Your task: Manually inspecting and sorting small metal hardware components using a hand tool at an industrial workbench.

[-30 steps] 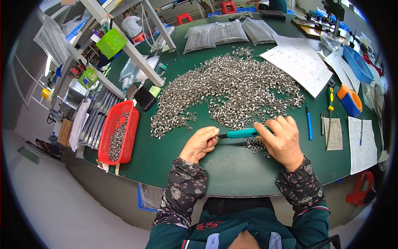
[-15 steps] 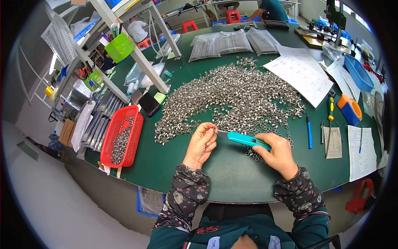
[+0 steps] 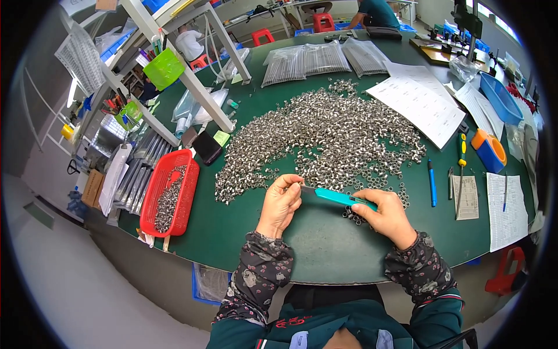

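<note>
My right hand [image 3: 388, 214] is closed around a teal utility knife [image 3: 338, 198], its blade extended toward the left. My left hand [image 3: 281, 205] pinches something small between thumb and fingertips; it looks like one of the metal rings, though the fingers mostly hide it. The knife's blade tip meets that small piece at the fingertips. Just beyond both hands spreads a large heap of small silver metal rings [image 3: 325, 131]. A few loose rings [image 3: 352, 215] lie beneath the knife and beside my right hand.
A red plastic basket [image 3: 189, 200] partly filled with similar metal pieces stands at left, near a dark phone [image 3: 207, 148]. On the right lie paper sheets [image 3: 415, 110], a blue pen [image 3: 432, 185], a yellow-handled screwdriver [image 3: 462, 152] and a tape dispenser [image 3: 488, 150]. Bagged tubes [image 3: 325, 60] rest behind the heap.
The knife and my right hand have shifted very slightly left. My left hand keeps its pinch, and the whole view has moved a little.
</note>
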